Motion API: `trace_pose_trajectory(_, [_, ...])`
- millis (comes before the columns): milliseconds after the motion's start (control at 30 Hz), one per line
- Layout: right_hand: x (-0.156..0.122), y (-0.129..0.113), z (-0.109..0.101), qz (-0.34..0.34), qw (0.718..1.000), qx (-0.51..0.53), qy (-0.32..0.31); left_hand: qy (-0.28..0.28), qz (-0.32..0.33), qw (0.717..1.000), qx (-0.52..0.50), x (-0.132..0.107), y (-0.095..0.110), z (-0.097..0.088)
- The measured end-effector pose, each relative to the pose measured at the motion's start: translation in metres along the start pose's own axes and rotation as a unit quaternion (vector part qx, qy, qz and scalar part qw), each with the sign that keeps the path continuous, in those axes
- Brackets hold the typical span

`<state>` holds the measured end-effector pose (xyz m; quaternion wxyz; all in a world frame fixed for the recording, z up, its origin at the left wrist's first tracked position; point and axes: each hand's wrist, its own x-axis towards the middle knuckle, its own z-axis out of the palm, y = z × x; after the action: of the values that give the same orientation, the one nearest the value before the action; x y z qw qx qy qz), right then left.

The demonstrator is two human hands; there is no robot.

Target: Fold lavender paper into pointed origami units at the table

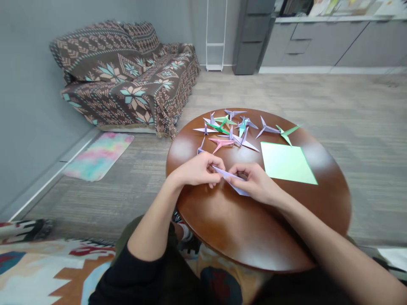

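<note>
"Starting from the left, what's entered first?"

"One sofa (124, 76) under a brown patterned throw, then a pastel floor mat (98, 156) on the carpet."

"Hands?"

"Left hand (197, 169) and right hand (254, 184), close together, both pinching a folded lilac paper (230, 180) between the fingers, over the near half of the round wooden counter (254, 241)."

"Next lot on the counter?"

"Origami cranes (225, 131), roughly ten, in lilac, green and pink, grouped just beyond the hands."

"Far right?"

"One flat pale green paper square (288, 163), lying beside the right hand, with a green crane (288, 133) at its upper corner."
</note>
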<state>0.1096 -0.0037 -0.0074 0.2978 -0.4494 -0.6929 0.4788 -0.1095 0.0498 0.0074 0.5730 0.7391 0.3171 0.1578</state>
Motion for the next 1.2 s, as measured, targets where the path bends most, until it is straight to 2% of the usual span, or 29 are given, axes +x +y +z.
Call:
trace_pose_trajectory(300, [0.0, 0.001, -0.002, 0.004, 1.0, -0.002, -0.01, 0.069, 0.017, 0.997, 0.009, -0.006, -0.001, -0.012])
trace_pose_trajectory(433, [0.0, 0.001, -0.001, 0.009, 1.0, -0.013, 0.009, 0.109, 0.03, 0.993, -0.019, -0.009, -0.001, -0.018])
trace_pose_trajectory(500, [0.002, 0.004, -0.001, -0.026, 0.997, -0.058, 0.051, 0.118, 0.032, 0.992, -0.043, -0.008, -0.002, -0.017])
trace_pose_trajectory(567, [0.004, 0.009, -0.002, -0.109, 0.974, -0.156, 0.121, 0.084, 0.025, 0.994, -0.072, -0.004, -0.003, -0.011])
trace_pose_trajectory(633, [0.007, 0.015, -0.003, -0.201, 0.92, -0.28, 0.186, 0.057, 0.026, 0.995, -0.077, 0.003, -0.004, 0.001])
trace_pose_trajectory(700, [0.008, 0.019, -0.004, -0.245, 0.879, -0.352, 0.209, 0.085, 0.044, 0.992, -0.082, 0.011, -0.005, 0.013])
trace_pose_trajectory(767, [0.008, 0.019, -0.005, -0.258, 0.868, -0.369, 0.21, 0.11, 0.078, 0.988, -0.074, 0.016, -0.006, 0.021])
trace_pose_trajectory(867, [0.006, 0.013, -0.005, -0.235, 0.909, -0.286, 0.191, 0.142, 0.103, 0.984, -0.023, 0.016, -0.006, 0.021])
trace_pose_trajectory(1000, [0.003, 0.004, -0.003, -0.144, 0.964, -0.163, 0.152, 0.137, 0.117, 0.984, 0.008, 0.008, -0.005, 0.015])
trace_pose_trajectory(1100, [0.002, 0.002, -0.003, -0.067, 0.986, -0.101, 0.112, 0.151, 0.112, 0.982, 0.009, 0.006, -0.004, 0.016])
trace_pose_trajectory(1200, [0.002, 0.002, -0.004, -0.042, 0.991, -0.065, 0.108, 0.183, 0.105, 0.977, -0.025, 0.01, -0.004, 0.016])
